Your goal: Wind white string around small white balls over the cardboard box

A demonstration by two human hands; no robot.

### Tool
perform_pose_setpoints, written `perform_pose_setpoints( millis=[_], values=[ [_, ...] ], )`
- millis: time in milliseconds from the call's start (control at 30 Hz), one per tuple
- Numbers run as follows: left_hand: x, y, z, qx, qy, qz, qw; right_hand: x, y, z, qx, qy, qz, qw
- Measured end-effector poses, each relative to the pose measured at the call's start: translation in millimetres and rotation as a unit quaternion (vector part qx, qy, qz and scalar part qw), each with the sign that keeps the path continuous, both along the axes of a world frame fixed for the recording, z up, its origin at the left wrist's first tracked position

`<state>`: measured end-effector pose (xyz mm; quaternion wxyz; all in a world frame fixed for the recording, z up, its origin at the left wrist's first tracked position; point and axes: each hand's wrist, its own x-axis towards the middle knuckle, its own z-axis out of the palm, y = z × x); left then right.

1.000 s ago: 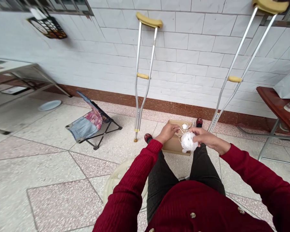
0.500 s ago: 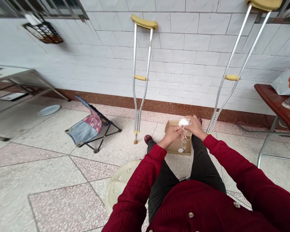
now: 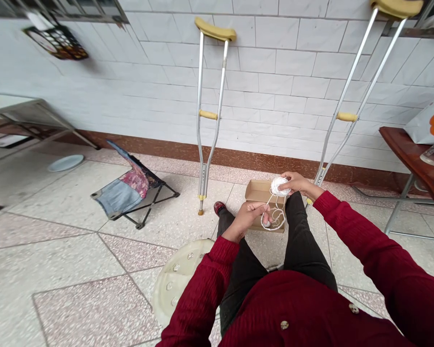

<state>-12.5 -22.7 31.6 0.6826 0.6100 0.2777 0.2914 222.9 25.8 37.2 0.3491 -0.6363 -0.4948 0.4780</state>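
Observation:
A white ball of yarn [image 3: 279, 186] is held in my right hand [image 3: 295, 183], its fingers closed around the ball's right side. My left hand [image 3: 252, 216], lower and to the left, pinches a strand of the white yarn [image 3: 282, 222]. Slack loops of that strand hang below the ball, between the hands. Beneath them an open cardboard box [image 3: 257, 191] sits on the floor between my feet. The loops and my left hand cover part of the box's inside.
Two crutches, one in the middle [image 3: 208, 114] and one at right [image 3: 346, 117], lean on the tiled wall. A folding chair [image 3: 128, 190] and a pale plastic stool [image 3: 166, 289] stand at left. A brown table [image 3: 412, 149] with a bag [image 3: 428, 120] is at right.
My hands have moved apart: the right one up and right with the yarn ball, the left one down and left. More yarn now hangs in loops between them.

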Motion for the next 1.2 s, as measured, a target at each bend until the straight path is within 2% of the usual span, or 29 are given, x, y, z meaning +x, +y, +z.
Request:
perform_pose_setpoints(
  millis=[133,233,300,400,500,567,600,667,733,800,833,867,933,1000,1067,1200],
  values=[
    [3,-7,8.1,0.014,0.002,-0.019,1.0,-4,2,-7.1,0.071,-0.133,-0.051,0.987],
    [-1,-8,-1.0,0.045,0.028,-0.031,0.998,2,8,3.3,0.107,-0.16,-0.08,0.978],
    [-10,-2,-15.0,0.089,0.074,-0.028,0.993,10,12,21.8,0.148,-0.183,-0.079,0.969],
    [-28,15,-39.2,0.18,0.175,0.003,0.968,20,14,61.4,0.223,-0.239,-0.048,0.944],
    [-45,45,-54.7,0.279,0.272,0.068,0.918,20,9,101.9,0.283,-0.31,-0.04,0.907],
    [-54,70,-54.1,0.328,0.317,0.126,0.881,14,2,122.5,0.319,-0.366,-0.048,0.873],
    [-58,83,-49.4,0.337,0.331,0.15,0.869,10,-2,130.1,0.336,-0.388,-0.05,0.857],
    [-62,106,-30.7,0.328,0.333,0.2,0.861,2,-9,140.1,0.362,-0.421,-0.047,0.83],
    [-59,117,-1.6,0.315,0.29,0.284,0.858,-5,-14,144.7,0.376,-0.442,-0.038,0.814],
    [-45,113,31.2,0.33,0.196,0.372,0.845,-11,-15,146.3,0.381,-0.457,-0.026,0.804],
    [-34,105,46.2,0.337,0.149,0.373,0.852,-14,-15,146.6,0.383,-0.463,-0.021,0.799],
    [-21,95,58.9,0.335,0.102,0.347,0.87,-17,-15,146.7,0.386,-0.468,-0.016,0.795],
    [9,73,74.9,0.308,0.03,0.261,0.914,-24,-14,146.6,0.393,-0.481,-0.01,0.784],
    [35,55,78.1,0.268,-0.015,0.201,0.942,-31,-14,146.1,0.397,-0.496,-0.007,0.772],
    [52,45,73.1,0.24,-0.032,0.186,0.952,-36,-15,144.8,0.397,-0.513,-0.002,0.761],
    [52,37,62.3,0.21,-0.054,0.169,0.961,-32,-15,137.7,0.386,-0.528,0.013,0.757]
  ],
)
